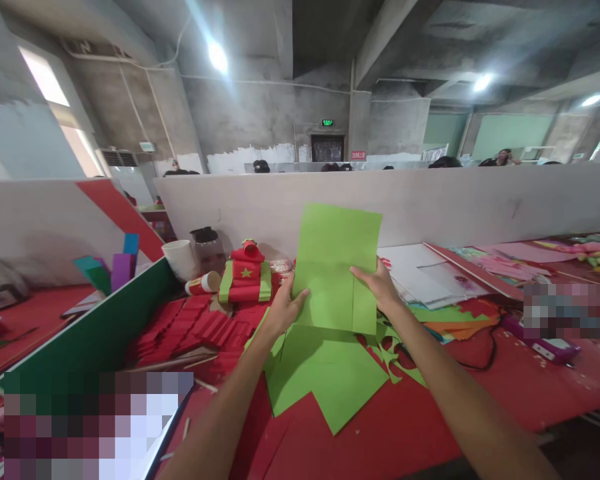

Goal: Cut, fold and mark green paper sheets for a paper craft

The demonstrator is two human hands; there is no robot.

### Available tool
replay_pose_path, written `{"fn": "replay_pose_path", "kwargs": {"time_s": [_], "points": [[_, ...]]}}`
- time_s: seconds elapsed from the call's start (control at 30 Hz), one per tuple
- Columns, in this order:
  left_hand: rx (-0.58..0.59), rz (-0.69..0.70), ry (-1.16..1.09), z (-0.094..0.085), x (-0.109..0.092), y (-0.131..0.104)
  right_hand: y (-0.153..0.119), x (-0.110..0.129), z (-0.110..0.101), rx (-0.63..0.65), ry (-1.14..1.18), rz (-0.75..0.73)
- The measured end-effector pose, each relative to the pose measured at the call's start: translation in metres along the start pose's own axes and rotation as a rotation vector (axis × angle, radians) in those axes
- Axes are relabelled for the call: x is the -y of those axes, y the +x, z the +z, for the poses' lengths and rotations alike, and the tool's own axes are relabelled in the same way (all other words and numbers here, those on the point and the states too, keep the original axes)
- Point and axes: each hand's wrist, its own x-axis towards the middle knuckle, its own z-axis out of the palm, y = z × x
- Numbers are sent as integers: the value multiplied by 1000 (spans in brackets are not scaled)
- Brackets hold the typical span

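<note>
Both hands (283, 309) (381, 288) hold green paper (333, 257); a white cup (179, 261) stands, contents hidden.

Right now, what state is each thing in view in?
Left hand: closed on green sheet's left edge
Right hand: closed on its right edge
Green sheet: held up
Lower green paper: lying down
White cup: upright
Small cup: on its side
Exit sign: lit
</note>
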Motion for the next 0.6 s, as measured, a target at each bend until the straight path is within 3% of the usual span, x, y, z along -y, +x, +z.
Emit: {"fn": "replay_pose_path", "kwargs": {"time_s": [0.1, 0.27, 0.6], "points": [[-1, -15, -8, 0, 3, 0, -1, 1, 1, 43, 65, 68], [-12, -19, -60, 2, 8, 0, -4, 9, 2, 0, -31, -35], [-195, -61, 20, 3, -4, -1, -15, 33, 4, 123, -74, -109]]}}
